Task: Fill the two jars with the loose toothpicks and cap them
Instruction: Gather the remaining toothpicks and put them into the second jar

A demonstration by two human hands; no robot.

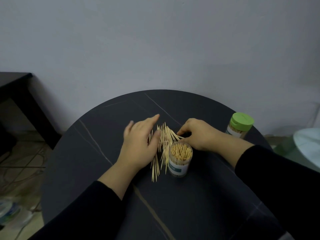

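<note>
On the round dark table with pale veins, at the centre of the frame, lie the loose toothpicks, thin pale wooden sticks fanned in a rough heap between the two hands. The left hand is spread over the heap's left side, fingers straight and wide apart, gripping nothing. It is blurred, so I cannot tell whether the palm touches the sticks. The right hand, right of centre, has its fingers curled narrow, and thumb and forefinger appear to pinch the tips of a few sticks at the heap's right edge. Just below the heap stands the uncapped clear plastic jar with a white and teal label, upright and packed nearly to the rim. The step in hand looks like gathering the leftovers. It would go best if the flat hand herds the sticks parallel into one bundle and the other squares their ends. The jar should be steadied as they go in, since it stands close enough to be knocked over. Counted: two hands and two jars, the second being the clear plastic jar with a light green lid at the table's right edge, already capped. One lid is in view, none for the open jar. The loose sticks number some dozens, too tangled to count exactly.
</note>
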